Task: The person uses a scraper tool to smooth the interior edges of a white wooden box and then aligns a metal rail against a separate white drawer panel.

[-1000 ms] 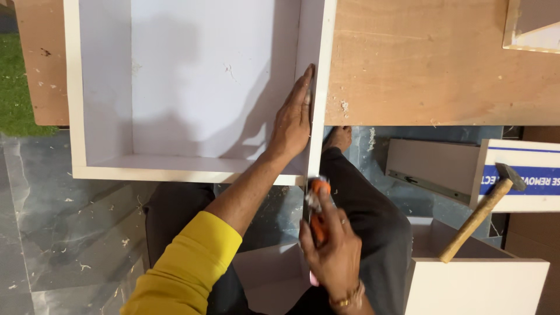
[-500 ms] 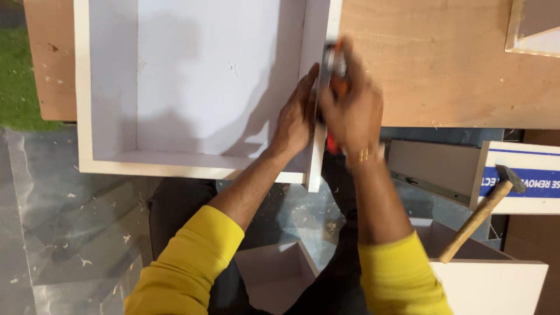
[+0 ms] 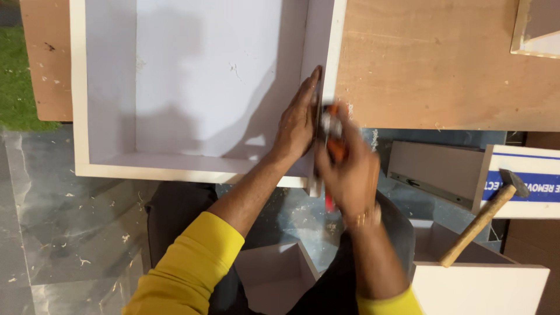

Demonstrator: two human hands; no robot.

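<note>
Head view, looking straight down: a shallow white box [image 3: 198, 87], open at the top like a drawer carcass, lies on a brown plywood worktop [image 3: 443, 64] with its near edge overhanging. The left hand [image 3: 298, 119] lies flat inside against the box's right side wall [image 3: 318, 70], fingers [image 3: 309, 87] straight and pressed together, palm to the panel. Judging by the pose, it braces that thin wall from within so the wall does not flex or shift while the other hand works on its outer face.

The right hand [image 3: 350, 175] is just outside that wall, at the near right corner, fingers curled and clamped around an orange-handled tool [image 3: 333, 146] with a pale metal part near its top. Motion blur hides what kind of tool it is and whether its tip touches the panel edge.

The box has smooth matt white faces and square-cut pale edges; the worktop is rough-grained ply flecked with wood chips. Well to the right, a hammer [image 3: 484, 219] with a wooden handle and dark metal head leans on a white board [image 3: 478, 289], untouched. Below is a glossy grey marble floor [image 3: 64, 233] strewn with shavings, and both sleeves are yellow.
</note>
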